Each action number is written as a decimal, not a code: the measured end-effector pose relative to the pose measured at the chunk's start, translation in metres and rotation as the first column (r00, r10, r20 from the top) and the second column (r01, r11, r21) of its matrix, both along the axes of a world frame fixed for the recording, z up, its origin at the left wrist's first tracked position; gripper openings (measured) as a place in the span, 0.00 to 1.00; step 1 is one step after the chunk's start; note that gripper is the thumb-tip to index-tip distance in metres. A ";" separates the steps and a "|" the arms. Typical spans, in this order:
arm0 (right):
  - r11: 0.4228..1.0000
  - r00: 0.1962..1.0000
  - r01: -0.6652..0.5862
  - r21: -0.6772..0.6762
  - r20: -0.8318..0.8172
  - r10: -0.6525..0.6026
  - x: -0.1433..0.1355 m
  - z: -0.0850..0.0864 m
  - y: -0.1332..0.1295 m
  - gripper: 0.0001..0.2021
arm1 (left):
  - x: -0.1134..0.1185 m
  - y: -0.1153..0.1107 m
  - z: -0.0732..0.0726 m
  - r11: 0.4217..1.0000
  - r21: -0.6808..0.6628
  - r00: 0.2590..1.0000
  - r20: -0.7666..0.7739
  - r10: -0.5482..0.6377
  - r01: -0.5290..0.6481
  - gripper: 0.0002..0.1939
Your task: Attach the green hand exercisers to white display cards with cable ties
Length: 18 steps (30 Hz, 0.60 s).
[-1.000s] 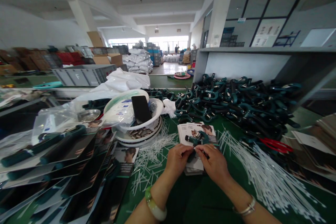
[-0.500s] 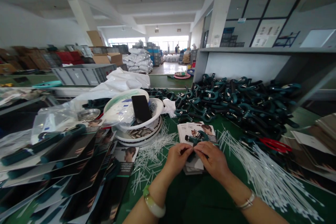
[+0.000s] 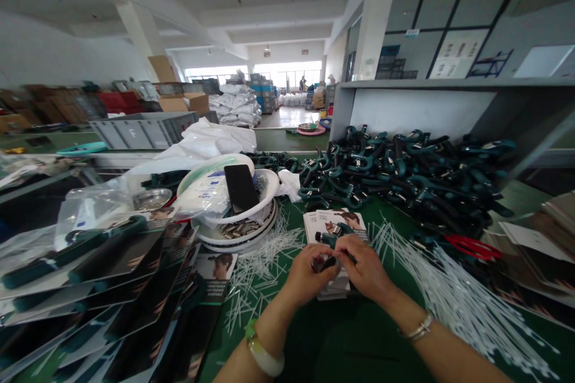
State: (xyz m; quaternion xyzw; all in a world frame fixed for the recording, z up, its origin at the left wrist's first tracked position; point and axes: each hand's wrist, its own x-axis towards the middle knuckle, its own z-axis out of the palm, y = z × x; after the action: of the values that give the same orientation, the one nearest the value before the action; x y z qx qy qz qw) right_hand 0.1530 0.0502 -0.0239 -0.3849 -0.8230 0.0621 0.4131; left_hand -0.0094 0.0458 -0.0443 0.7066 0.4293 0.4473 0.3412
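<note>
My left hand (image 3: 309, 272) is closed, its fingers curled round the near part of a dark teal pipe cutter (image 3: 326, 238) and its card. The cutter's curved head shows just beyond the fingers. My right hand (image 3: 365, 266) touches the left, thumb and fingers pinched together; what they grip is hidden, possibly a thin tie. Beneath both hands sits a stack of printed cards (image 3: 344, 220). White cable ties (image 3: 265, 257) lie scattered to the left of the stack. A fanned bundle of longer ties (image 3: 453, 287) spreads to the right.
Behind the cards rises a heap of pipe cutters (image 3: 404, 173) before a grey shelf (image 3: 449, 85). Carded cutters (image 3: 108, 275) overlap at left. A black phone (image 3: 241, 188) rests on white bowls (image 3: 265, 197) holding metal parts. Red-handled scissors (image 3: 474, 246) lie at right.
My left hand has rolled, its fingers now curled higher round the cutter and hiding more of it. The right hand has shifted slightly up, still pinching. The cutter's head is more covered.
</note>
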 end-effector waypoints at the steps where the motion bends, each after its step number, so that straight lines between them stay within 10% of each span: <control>1: 0.999 0.998 0.030 0.011 -0.054 -0.030 -0.002 -0.001 -0.001 0.07 | 0.001 -0.002 0.000 1.000 0.014 0.999 -0.022 0.023 -0.022 0.11; 10: 0.997 0.991 0.082 -0.009 -0.109 -0.083 -0.001 -0.004 -0.007 0.07 | 0.007 -0.014 0.001 0.973 0.041 0.967 -0.112 0.231 -0.228 0.11; 18: 0.993 0.978 0.111 -0.051 -0.171 -0.118 0.004 -0.003 -0.010 0.08 | 0.024 -0.002 -0.002 0.982 0.156 0.994 -0.005 0.108 -0.106 0.05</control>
State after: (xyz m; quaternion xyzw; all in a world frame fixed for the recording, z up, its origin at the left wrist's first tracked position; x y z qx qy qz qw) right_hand 0.1570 0.0406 -0.0274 -0.4331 -0.7590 0.0883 0.4780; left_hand 0.0142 0.0437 -0.0465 0.7099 0.4328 0.4923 0.2576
